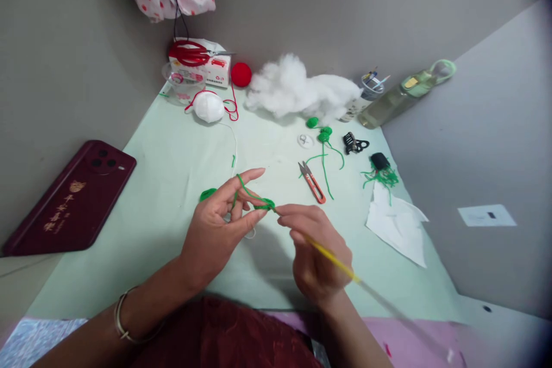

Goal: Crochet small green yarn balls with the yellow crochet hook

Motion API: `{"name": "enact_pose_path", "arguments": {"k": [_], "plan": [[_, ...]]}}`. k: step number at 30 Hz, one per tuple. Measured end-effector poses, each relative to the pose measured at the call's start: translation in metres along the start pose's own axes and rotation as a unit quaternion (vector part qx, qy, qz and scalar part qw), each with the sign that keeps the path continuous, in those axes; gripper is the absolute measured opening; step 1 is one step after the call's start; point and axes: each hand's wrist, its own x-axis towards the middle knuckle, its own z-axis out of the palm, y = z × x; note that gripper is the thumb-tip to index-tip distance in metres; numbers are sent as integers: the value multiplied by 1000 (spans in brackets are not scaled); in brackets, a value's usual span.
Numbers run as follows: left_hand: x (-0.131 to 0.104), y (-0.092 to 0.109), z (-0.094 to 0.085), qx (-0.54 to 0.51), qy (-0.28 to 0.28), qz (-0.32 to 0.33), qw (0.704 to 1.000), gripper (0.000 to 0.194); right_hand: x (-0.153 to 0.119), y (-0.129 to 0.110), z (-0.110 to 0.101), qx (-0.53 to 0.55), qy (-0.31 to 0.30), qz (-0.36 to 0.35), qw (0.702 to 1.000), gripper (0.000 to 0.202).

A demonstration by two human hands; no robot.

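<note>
My left hand (224, 215) pinches a small green crochet piece (265, 204) between thumb and fingers. Green yarn runs from the piece over its raised index finger. In my right hand (321, 241) is a long thin crochet hook (332, 257) with a yellow section; its tip meets the green piece, and its far end is blurred toward the lower right. Behind my left hand a green yarn ball (207, 194) is partly hidden. Orange-handled thread snips (313, 183) lie on the table beyond my right hand, near small green crocheted pieces (324, 134) with loose tails.
At the back are a white yarn ball (209, 106), a red ball (241, 75), white stuffing (293, 89), red scissors (192, 53) on a box, a pen cup (371, 89) and a bottle (399, 95). A phone (73, 195) lies left; a black claw clip (354, 143) and white paper (394, 221) lie right.
</note>
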Motion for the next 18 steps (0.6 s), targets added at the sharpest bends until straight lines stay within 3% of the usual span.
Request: {"name": "enact_pose_path", "arguments": {"k": [5, 11, 18], "plan": [[3, 0, 4, -74, -21, -20, 997, 58, -11, 1, 4, -109, 3, -75, 991, 50], [3, 0, 7, -59, 29, 7, 998, 55, -18, 7, 6, -95, 9, -56, 994, 53], [2, 2, 5, -81, -7, -26, 996, 61, -15, 15, 9, -129, 9, -117, 985, 50]]}}
